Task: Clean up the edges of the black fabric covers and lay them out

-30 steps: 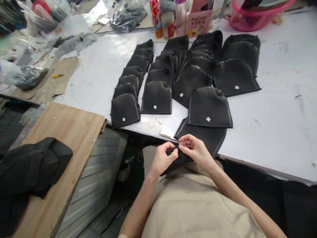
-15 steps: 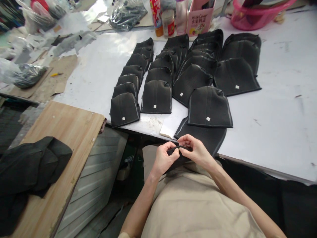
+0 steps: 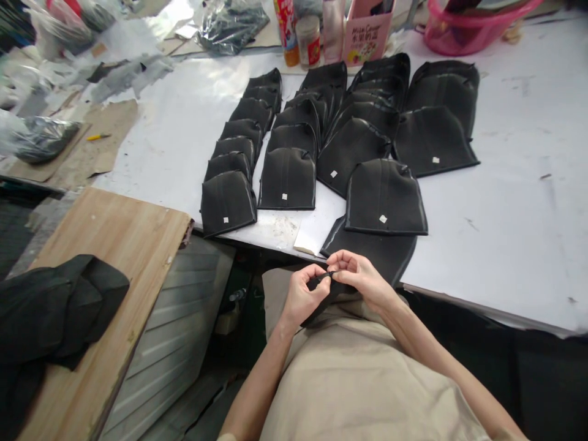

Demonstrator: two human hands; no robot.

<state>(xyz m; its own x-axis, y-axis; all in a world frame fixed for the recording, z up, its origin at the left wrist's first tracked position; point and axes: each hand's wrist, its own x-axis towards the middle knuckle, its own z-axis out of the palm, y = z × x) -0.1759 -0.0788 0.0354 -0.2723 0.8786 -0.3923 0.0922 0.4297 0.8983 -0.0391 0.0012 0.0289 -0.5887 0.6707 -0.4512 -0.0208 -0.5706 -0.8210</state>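
Note:
At the table's front edge, over my lap, my left hand (image 3: pixel 307 293) pinches the edge of a black fabric piece (image 3: pixel 323 304) between thumb and fingers. My right hand (image 3: pixel 361 277) meets it there, closed on the same edge with thumb and index finger. Both sets of fingertips nearly touch, and they hide the exact spot they grip. Just beyond, a black fabric cover (image 3: pixel 383 195) with a small white sticker lies on a larger black piece (image 3: pixel 388 251) that reaches over the table edge beside my right hand.
Overlapping rows of black covers (image 3: pixel 287 177) spread across the white table (image 3: pixel 519 233). Bottles, a jar (image 3: pixel 308 41), a pink box (image 3: pixel 367 37) and a pink basket (image 3: pixel 473 30) stand behind. To the left, dark cloth (image 3: pixel 68 306) drapes over a wooden board (image 3: pixel 142 223).
The view has shifted slightly, so the table things appear a little further left. Both hands keep pinching the black fabric edge, with only a small shift of the fingers.

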